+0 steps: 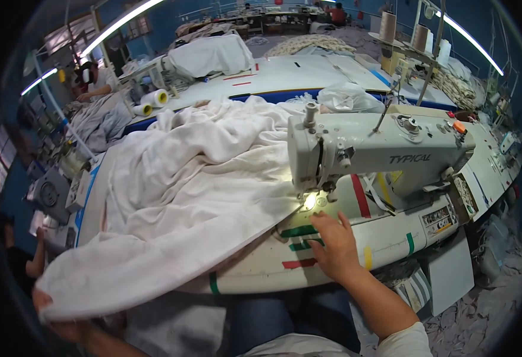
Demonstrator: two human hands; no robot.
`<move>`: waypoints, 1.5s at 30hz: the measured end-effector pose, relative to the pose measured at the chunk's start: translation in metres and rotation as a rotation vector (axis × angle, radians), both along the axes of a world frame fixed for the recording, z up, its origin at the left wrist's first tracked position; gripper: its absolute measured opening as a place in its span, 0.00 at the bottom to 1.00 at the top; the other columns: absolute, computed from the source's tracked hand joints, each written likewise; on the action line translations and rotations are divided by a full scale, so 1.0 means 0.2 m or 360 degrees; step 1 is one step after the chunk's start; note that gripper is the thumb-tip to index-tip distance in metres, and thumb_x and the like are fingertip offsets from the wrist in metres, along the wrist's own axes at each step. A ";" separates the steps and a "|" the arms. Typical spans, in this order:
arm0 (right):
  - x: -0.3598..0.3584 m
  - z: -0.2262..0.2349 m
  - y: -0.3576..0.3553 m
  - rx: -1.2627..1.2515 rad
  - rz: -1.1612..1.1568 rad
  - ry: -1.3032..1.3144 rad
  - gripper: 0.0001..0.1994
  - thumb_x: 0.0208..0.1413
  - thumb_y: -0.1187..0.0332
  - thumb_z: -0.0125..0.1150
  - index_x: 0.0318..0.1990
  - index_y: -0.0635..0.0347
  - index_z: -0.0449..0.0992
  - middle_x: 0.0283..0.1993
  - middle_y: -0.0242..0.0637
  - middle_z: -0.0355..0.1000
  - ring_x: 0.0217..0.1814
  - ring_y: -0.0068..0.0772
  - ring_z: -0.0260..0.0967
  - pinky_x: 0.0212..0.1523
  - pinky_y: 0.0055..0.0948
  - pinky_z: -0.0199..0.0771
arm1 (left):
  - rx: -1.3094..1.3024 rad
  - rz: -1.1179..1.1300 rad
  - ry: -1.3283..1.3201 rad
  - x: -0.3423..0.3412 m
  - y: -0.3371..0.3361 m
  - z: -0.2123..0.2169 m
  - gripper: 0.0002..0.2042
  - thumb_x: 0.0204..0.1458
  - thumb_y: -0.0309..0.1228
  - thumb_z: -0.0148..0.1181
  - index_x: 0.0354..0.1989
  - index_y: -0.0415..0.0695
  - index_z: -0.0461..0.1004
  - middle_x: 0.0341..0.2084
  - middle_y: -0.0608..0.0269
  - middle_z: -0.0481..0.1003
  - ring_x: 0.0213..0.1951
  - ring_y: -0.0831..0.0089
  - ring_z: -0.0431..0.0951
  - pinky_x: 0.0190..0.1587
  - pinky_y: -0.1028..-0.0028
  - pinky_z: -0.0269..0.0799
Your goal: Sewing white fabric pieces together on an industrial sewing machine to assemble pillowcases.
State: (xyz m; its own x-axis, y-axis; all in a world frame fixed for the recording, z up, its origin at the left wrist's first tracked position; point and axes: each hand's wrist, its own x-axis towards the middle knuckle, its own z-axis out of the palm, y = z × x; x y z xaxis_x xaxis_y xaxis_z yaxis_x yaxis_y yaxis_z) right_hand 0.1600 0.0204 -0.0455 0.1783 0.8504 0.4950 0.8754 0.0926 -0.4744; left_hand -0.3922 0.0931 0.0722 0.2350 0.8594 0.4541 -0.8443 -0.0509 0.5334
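Right hand (334, 247) is flat on the worktop (386, 241), palm down, fingers spread a bit and holding nothing, fingertips just short of the needle area, forearm coming in from the bottom edge. It's sitting among the green, red and yellow tape marks stuck on the pale curved front edge. Left hand (55, 318) is way down in the lower left corner, pinching the far corner of the white fabric (177, 202) and pulling that edge out past the worktop rim; it's blurry, so can't say much about the finger shape.

The fabric is a big soft crumpled sheet, heaped up behind and draped smooth toward the front, with its straight hem running diagonally from the left hand up to the presser foot. It covers most of the left side, so the only bare room is the strip around the right hand.

The sewing machine (386, 149) is a boxy off-white industrial one, its little lamp lit over the needle plate (309, 202).
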 end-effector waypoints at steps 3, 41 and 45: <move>-0.13 0.03 -0.14 0.0025 0.0119 -0.0052 0.28 0.43 0.76 0.67 0.55 0.58 0.68 0.53 0.43 0.71 0.60 0.47 0.67 0.66 0.53 0.52 | 0.0603 0.1378 0.0899 -0.12 -0.46 -0.25 0.23 0.61 0.47 0.45 0.49 0.35 0.63 0.47 0.49 0.66 0.46 0.58 0.70 0.50 0.58 0.67; -0.27 -0.16 -0.69 -0.0456 0.0423 0.0527 0.06 0.46 0.73 0.69 0.32 0.57 0.79 0.31 0.33 0.79 0.36 0.31 0.78 0.62 0.45 0.55 | 0.0875 0.0522 0.2365 1.56 0.24 -0.83 0.07 0.48 0.27 0.62 0.36 0.43 0.81 0.58 0.46 0.68 0.63 0.48 0.62 0.65 0.58 0.51; -0.26 -0.14 -0.57 -0.0246 0.0410 0.0549 0.06 0.47 0.74 0.68 0.30 0.61 0.75 0.30 0.41 0.75 0.34 0.42 0.74 0.59 0.52 0.59 | 0.0885 0.0450 0.2394 1.62 0.38 -0.80 0.07 0.48 0.27 0.62 0.35 0.42 0.81 0.59 0.45 0.67 0.64 0.47 0.60 0.66 0.59 0.50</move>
